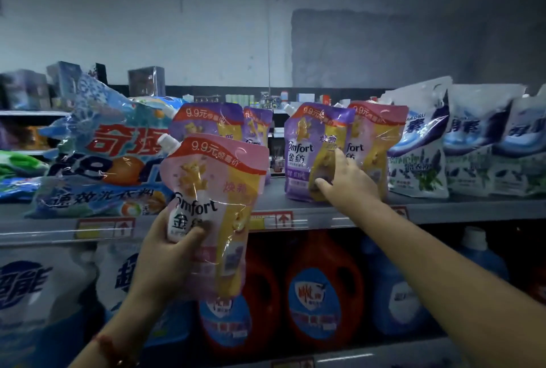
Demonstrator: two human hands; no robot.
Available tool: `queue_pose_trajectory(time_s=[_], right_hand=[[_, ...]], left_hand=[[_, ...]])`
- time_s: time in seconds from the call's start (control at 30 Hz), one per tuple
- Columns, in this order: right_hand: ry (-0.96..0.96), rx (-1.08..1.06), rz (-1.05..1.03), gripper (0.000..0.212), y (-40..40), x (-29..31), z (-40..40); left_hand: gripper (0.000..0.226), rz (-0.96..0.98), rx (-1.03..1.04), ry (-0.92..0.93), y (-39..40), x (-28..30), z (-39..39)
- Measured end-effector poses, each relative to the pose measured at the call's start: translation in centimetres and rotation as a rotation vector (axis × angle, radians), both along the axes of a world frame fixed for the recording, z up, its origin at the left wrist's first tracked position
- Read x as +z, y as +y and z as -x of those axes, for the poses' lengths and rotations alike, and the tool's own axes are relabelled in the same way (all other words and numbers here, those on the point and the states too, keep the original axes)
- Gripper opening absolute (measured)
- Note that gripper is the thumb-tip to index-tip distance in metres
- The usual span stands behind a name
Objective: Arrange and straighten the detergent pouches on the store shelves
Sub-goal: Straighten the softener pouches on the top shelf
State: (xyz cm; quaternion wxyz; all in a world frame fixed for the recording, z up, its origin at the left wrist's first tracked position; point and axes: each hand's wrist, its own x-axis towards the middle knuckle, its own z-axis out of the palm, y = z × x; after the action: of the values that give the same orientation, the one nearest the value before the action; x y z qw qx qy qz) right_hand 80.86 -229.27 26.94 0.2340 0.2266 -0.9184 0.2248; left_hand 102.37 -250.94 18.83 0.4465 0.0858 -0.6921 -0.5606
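My left hand (165, 252) grips a pink Comfort pouch (218, 190) by its lower left side and holds it up in front of the shelf edge (310, 217). My right hand (345, 178) reaches to a purple Comfort pouch (307, 143) standing on the shelf, thumb on its front and fingers curled round its right edge. Right behind that one stands another pink pouch (375, 137). Two more purple pouches (206, 119) stand behind the pouch in my left hand.
A large blue washing-powder bag (100, 154) leans at the left of the shelf. White and blue pouches (419, 143) fill its right end. On the lower shelf stand red jugs (322, 293), blue bottles and white bags. Small goods line a far shelf behind.
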Motion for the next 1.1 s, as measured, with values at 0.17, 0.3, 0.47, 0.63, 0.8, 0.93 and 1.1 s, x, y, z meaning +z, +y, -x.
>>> queue_pose_trajectory(time_s=[0.17, 0.3, 0.47, 0.63, 0.8, 0.93, 1.1], right_hand=[[-0.294, -0.042, 0.436, 0.096, -2.4, 0.0, 4.0], [-0.386, 0.046, 0.653, 0.065, -4.2, -0.5, 6.2], [-0.315, 0.067, 0.683, 0.031, -6.7, -1.2, 6.9], [-0.377, 0.215, 0.856, 0.016, -8.7, -0.7, 5.6], [-0.560, 0.397, 1.011, 0.022, -11.5, -1.2, 4.9], [-0.631, 0.489, 0.827, 0.024, -12.9, -1.4, 4.6], [-0.745, 0.562, 0.634, 0.027, -11.9, 0.0, 3.9]], left_hand=[[0.037, 0.037, -0.017, 0.028, -1.3, 0.4, -0.8], [0.059, 0.118, 0.035, 0.027, -2.1, 0.3, -1.6], [0.065, 0.200, 0.046, 0.046, -2.9, 0.7, -2.3], [0.072, 0.177, 0.095, 0.067, -3.0, 1.5, -2.4], [0.062, 0.121, 0.080, 0.065, -3.2, 1.6, -1.7], [0.048, 0.021, 0.091, 0.086, -2.8, 1.2, -0.7], [0.025, -0.018, 0.086, 0.118, -1.4, 1.0, 1.1]])
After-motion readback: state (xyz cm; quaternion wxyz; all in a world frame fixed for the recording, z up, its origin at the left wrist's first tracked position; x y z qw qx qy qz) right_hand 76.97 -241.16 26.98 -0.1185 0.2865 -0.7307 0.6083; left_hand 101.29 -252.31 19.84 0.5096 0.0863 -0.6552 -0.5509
